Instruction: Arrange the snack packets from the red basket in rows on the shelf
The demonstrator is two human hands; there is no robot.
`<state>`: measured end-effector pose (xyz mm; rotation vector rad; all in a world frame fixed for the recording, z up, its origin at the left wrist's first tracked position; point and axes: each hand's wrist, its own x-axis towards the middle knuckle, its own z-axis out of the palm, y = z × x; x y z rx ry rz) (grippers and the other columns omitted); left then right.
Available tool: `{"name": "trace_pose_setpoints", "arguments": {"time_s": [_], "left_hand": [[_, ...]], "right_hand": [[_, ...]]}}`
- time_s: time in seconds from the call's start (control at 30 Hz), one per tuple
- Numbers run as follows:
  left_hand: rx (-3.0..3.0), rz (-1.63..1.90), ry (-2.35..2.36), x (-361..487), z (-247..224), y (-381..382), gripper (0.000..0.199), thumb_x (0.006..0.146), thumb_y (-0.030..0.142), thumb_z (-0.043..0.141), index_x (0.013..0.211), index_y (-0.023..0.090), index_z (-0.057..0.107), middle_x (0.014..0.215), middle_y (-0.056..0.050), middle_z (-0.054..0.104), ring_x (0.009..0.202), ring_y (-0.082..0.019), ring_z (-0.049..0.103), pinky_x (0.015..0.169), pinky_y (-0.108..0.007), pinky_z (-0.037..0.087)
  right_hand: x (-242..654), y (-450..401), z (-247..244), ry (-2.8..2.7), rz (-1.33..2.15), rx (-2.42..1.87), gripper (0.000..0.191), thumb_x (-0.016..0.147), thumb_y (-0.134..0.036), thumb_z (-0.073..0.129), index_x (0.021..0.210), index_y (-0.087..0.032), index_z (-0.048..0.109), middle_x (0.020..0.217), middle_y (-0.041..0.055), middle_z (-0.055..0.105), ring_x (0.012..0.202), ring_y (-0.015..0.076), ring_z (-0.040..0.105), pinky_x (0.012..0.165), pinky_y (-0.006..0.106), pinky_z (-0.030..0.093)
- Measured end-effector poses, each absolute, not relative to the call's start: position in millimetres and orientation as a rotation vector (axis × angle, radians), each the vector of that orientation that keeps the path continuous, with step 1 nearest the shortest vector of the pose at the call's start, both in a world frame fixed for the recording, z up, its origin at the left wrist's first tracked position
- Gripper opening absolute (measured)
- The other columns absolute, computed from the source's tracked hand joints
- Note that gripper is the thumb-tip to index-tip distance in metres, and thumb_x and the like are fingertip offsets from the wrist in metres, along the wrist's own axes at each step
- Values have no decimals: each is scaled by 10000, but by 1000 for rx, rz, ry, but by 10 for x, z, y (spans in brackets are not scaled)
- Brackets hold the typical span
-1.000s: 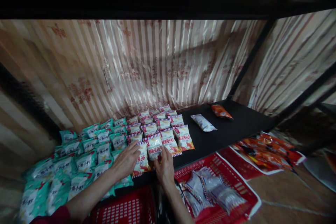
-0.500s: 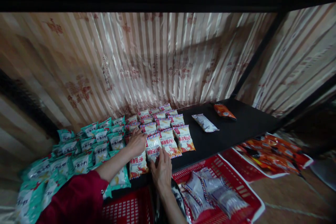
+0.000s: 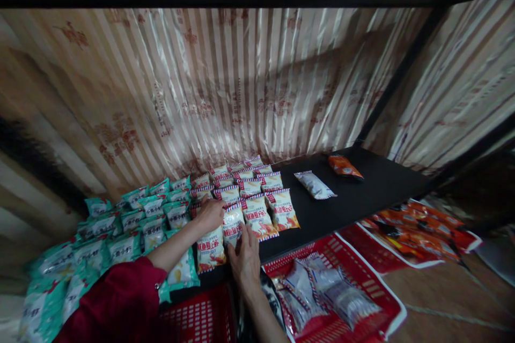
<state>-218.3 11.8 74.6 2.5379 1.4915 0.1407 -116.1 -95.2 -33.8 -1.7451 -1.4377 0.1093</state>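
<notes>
A white snack bag [image 3: 233, 221] with red lettering and a striped top seal stands in the front row on the black shelf [image 3: 311, 225]. My left hand [image 3: 210, 215] has its fingers closed at the bag's upper left edge. Lower down, my right hand [image 3: 246, 258] grips the same bag's right side and bottom, hiding part of it. Another white snack bag [image 3: 211, 252] stands just left of it, below my left wrist. To the right, two more bags of this kind stand in the front row, and several fill the rows behind.
Several teal snack bags [image 3: 124, 249] stand in rows at left. A white packet [image 3: 315, 185] and an orange packet [image 3: 345, 166] lie on the shelf's right. Below are a basket of white bags [image 3: 386, 293], a basket of orange packets [image 3: 350, 238] and another red basket [image 3: 197, 316].
The view has shifted slightly. Both hands stay at the same white snack bag, with only a small movement of the fingers.
</notes>
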Motion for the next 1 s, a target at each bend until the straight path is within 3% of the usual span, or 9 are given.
{"name": "trace_pose_setpoints", "arguments": {"time_s": [0.53, 0.73, 0.83, 1.0], "left_hand": [[2492, 160, 1488, -2226, 800, 105, 347, 829, 168, 383, 1041, 233, 649, 1022, -53, 699, 991, -188, 607, 1064, -421, 227], [2541, 219, 1476, -2230, 768, 205, 300, 822, 173, 396, 909, 240, 675, 917, -23, 711, 921, -178, 616, 1055, -418, 240], [2562, 294, 1503, -2226, 766, 305, 302, 803, 140, 399, 904, 221, 671, 989, -42, 685, 1029, -187, 568, 1056, -390, 245], [2539, 375, 1593, -2219, 693, 502, 393, 775, 91, 394, 1091, 187, 606, 1231, -62, 579, 1289, -236, 337, 1083, -436, 194]], "right_hand": [[-1210, -936, -234, -1458, 193, -1923, 629, 747, -291, 506, 1339, -115, 385, 1319, 171, 458, 1199, 312, 425, 942, 435, 412], [-1211, -948, -225, -1456, 183, -1932, 606, 750, -248, 497, 1334, -123, 393, 1319, 170, 453, 1194, 316, 426, 952, 447, 404], [-1210, -957, -215, -1460, 156, -1902, 586, 753, -235, 491, 1319, -112, 404, 1299, 175, 463, 1193, 308, 423, 966, 444, 393], [-1203, -952, -245, -1446, 144, -1867, 583, 761, -249, 493, 1323, -129, 396, 1273, 165, 483, 1170, 303, 441, 956, 445, 403]]}}
